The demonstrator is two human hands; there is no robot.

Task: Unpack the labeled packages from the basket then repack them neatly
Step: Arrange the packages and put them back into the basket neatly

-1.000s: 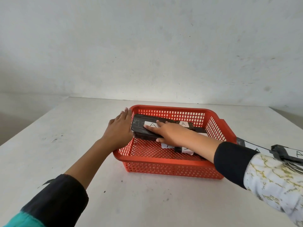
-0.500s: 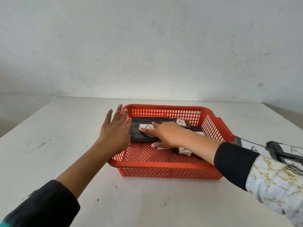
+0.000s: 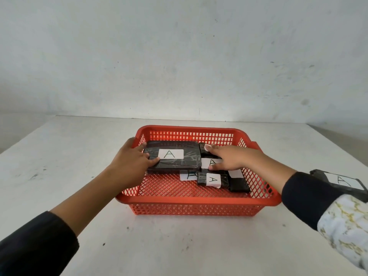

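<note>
The left hand is gripping the big black package by its end inside the red basket, the right hand is lying flat and open on smaller packages, so unpacking probably is beginning and lifting it out comes next.

A red mesh basket sat on a white tabletop before a pale wall. The left hand gripped the left end of a large black package bearing a white label marked "A", held across the basket's far left. The right hand rested, fingers spread, on smaller black labeled packages piled at the basket's right. Another labeled package lay on the tabletop outside the basket, behind the right sleeve.
</note>
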